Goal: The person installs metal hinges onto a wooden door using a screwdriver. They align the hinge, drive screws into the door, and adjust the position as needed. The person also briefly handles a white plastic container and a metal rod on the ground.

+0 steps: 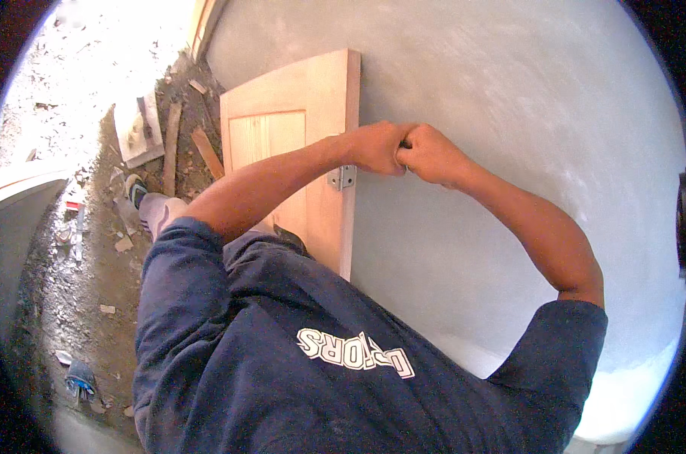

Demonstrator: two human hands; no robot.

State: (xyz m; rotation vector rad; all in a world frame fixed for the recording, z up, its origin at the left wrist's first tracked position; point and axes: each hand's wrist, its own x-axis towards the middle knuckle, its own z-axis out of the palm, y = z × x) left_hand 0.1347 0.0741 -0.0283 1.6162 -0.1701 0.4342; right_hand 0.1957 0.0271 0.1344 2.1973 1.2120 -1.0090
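In front of my chest, beside the upper edge of a pale wooden panel door [329, 91], my two hands meet. My left hand [378, 147] is closed, its knuckles turned away. Against it presses my right hand [432, 155], also closed, thumb and fingers pinched together. A small dark spot shows between them, but whatever they hold is hidden. Just below my left wrist, a metal hinge [343, 178] with screw holes sits on the edge of the door, which stands on its side close to my legs.
A grey plastered wall [464, 250] rises to the right, close to my right arm. Wood offcuts [172, 144] and a pale board [139, 130] lie on the dirt floor [105, 284] at left. A red-marked tool [74, 206] and a blue-grey object [80, 380] lie there too.
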